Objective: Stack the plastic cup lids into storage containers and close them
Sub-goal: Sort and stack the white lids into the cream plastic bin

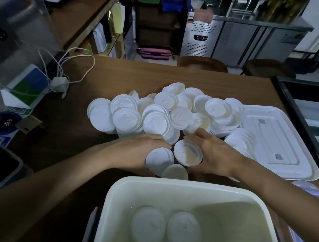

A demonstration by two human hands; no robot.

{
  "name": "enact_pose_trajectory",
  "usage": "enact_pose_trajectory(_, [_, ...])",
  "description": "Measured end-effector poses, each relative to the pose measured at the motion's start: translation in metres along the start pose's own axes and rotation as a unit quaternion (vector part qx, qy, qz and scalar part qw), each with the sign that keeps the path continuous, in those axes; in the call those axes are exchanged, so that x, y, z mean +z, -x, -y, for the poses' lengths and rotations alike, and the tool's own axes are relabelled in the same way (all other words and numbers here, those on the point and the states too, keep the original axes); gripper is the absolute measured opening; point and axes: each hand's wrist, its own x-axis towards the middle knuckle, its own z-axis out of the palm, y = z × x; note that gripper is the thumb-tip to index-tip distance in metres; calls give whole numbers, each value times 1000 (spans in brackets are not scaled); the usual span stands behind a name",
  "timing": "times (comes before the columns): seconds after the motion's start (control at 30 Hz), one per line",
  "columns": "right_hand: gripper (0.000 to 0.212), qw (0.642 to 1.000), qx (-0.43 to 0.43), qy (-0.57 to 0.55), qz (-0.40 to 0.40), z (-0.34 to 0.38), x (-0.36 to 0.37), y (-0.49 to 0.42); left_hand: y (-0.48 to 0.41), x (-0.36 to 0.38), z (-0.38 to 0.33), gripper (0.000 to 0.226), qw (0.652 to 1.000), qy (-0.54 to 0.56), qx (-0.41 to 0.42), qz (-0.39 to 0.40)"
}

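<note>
Right hand (217, 155) gripping lid (188, 152), face tilted up

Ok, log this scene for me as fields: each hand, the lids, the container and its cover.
left hand: grips a lid stack
right hand: grips a tilted lid
loose pile: heaped on the table beyond the hands
container: open, nearest the camera, two lids on its floor
container cover: flat on the table, right side

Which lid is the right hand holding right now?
The lid tipped up with its hollow side toward the camera, gripped by the right hand. The left hand holds a separate stack just left of it; the rest lie piled on the table.
</note>
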Motion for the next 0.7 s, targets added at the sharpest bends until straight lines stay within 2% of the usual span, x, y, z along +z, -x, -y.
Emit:
enact_pose_trajectory(0.17, [85,997,-9,-66,-26,6,-13,7,9,-8,-1,44,999,15,1,-40])
enact_pose_trajectory(0.37, [89,988,-29,-115,-98,24,-31,23,27,-24,-5,79,992,61,-15,-111])
enact_pose_trajectory(0.43, [95,984,-25,-127,-118,31,-38,32,34,-28,-10,82,987,93,-11,-132])
enact_pose_trajectory(0.53, [92,978,-17,-154,-139,42,-48,44,45,-37,-19,88,977,122,-15,-172])
enact_pose_trajectory(0.7, [83,963,-30,-222,-150,66,-60,74,67,-48,-42,80,970,149,12,-191])
